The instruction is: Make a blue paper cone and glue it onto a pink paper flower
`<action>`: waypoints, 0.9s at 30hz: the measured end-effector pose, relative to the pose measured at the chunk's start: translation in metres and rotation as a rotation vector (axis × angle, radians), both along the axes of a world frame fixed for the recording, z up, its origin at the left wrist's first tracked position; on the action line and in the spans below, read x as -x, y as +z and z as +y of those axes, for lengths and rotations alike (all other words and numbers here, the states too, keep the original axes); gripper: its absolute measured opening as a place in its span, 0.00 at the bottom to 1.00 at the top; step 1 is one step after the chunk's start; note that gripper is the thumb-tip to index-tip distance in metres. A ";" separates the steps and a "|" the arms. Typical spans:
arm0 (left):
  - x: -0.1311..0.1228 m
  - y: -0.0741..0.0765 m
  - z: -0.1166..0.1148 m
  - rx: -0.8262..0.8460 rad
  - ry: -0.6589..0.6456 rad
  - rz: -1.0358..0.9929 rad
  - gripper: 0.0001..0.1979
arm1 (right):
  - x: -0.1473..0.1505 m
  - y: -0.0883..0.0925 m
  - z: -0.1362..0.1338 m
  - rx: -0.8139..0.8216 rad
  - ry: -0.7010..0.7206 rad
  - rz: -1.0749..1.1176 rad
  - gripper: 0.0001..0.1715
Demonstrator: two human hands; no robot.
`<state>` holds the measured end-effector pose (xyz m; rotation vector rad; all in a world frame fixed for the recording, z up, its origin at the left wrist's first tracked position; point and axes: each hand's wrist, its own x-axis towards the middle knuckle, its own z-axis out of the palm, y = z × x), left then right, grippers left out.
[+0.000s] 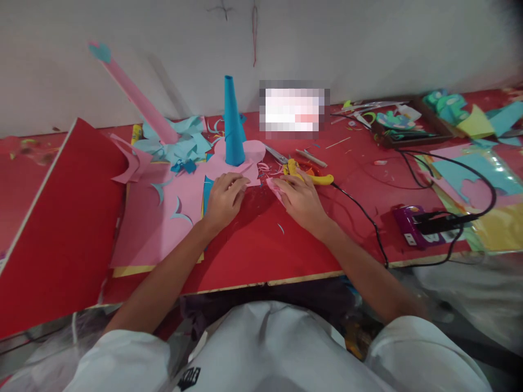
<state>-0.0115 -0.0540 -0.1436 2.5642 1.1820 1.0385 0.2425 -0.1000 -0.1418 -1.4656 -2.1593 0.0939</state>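
Note:
My left hand (226, 200) is closed, its fingers curled at the near edge of a pink paper cutout (256, 152) with rounded lobes. A tall blue paper cone (233, 128) stands upright on that cutout, just beyond the hand. Between the thumb and fingers of my right hand (303, 200) is a small folded pink paper piece (274, 187), partly covered by the fingers. Right behind this hand lies a yellow glue gun (322, 178) with a black cord. Scissors (277, 154) rest close to it, their handles partly hidden.
Pink paper sheets (159, 234) lie left, near an upright red board (61, 228). A pink paper tube (141, 100) leans toward the wall above light-blue scraps (192, 142). At right are a brown tray (412, 139), a purple power socket (417, 226) and looping cables. A pixelated bright rectangle (292, 109) stands behind.

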 end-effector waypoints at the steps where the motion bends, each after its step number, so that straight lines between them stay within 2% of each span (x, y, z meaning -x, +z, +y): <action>1: -0.001 -0.001 -0.001 0.009 -0.026 0.016 0.13 | 0.000 0.001 0.000 -0.014 0.002 0.025 0.26; 8: -0.007 -0.008 -0.003 0.019 -0.156 0.182 0.15 | 0.002 0.007 -0.003 -0.052 0.176 0.129 0.22; 11: -0.007 -0.010 -0.002 0.007 -0.159 0.225 0.15 | 0.003 0.007 -0.004 -0.037 0.207 0.116 0.22; 13: -0.007 -0.010 -0.003 -0.003 -0.124 0.213 0.15 | 0.003 0.005 -0.003 -0.034 0.183 0.119 0.23; 17: -0.008 -0.005 -0.004 -0.015 -0.013 0.125 0.12 | -0.001 0.003 0.001 -0.049 0.050 0.104 0.26; 21: -0.006 -0.001 -0.005 0.010 0.140 0.009 0.08 | -0.006 0.007 0.003 -0.116 -0.032 0.130 0.24; 25: -0.007 -0.004 -0.005 0.094 0.239 -0.094 0.07 | -0.003 0.010 -0.001 -0.115 0.045 0.216 0.23; 27: -0.010 -0.006 -0.006 0.146 0.222 -0.157 0.09 | 0.000 0.009 -0.004 -0.077 0.107 0.235 0.26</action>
